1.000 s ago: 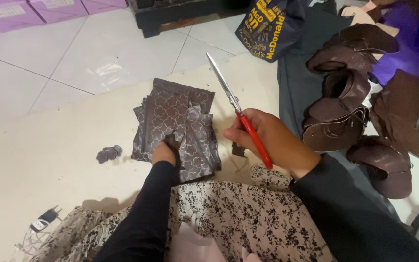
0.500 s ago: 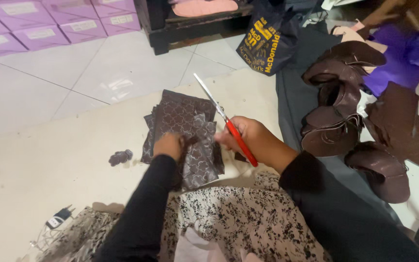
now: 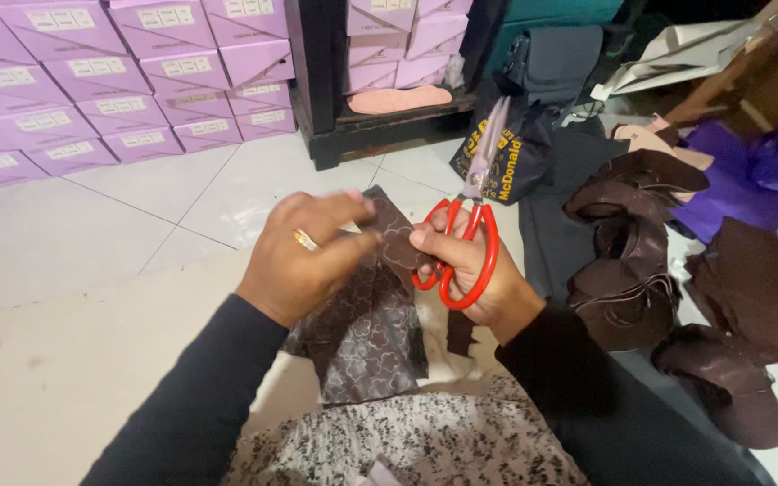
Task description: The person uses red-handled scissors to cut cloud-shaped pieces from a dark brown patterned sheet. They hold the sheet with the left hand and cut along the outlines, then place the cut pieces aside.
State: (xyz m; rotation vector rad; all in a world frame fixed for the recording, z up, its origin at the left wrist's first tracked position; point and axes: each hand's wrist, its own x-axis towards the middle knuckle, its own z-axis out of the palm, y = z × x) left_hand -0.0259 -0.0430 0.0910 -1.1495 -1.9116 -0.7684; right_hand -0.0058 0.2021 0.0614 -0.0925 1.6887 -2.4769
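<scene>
The left hand [image 3: 303, 256] pinches the top edge of a dark patterned sheet [image 3: 366, 337], thumb and fingers pressed together on it. A gold ring [image 3: 304, 239] sits on one finger. The right hand [image 3: 465, 270] is at 3 o'clock from the left hand, just beside it. Its fingers go through the red loops of the scissors [image 3: 465, 238] and also grip the sheet's edge. The blades point up toward 12 o'clock, and they look shut, but they are blurry.

The sheet hangs down toward 6 o'clock, over more dark sheets on the pale floor [image 3: 65, 378]. The hands hide its top part. How many sheets lie under it is hard to tell.

At 3 o'clock lie brown leather pieces [image 3: 628, 261], partly cut off at the edge. At 10 o'clock stand purple boxes [image 3: 128, 81]. At 6 o'clock is speckled cloth [image 3: 425, 441], cut off at the bottom.
</scene>
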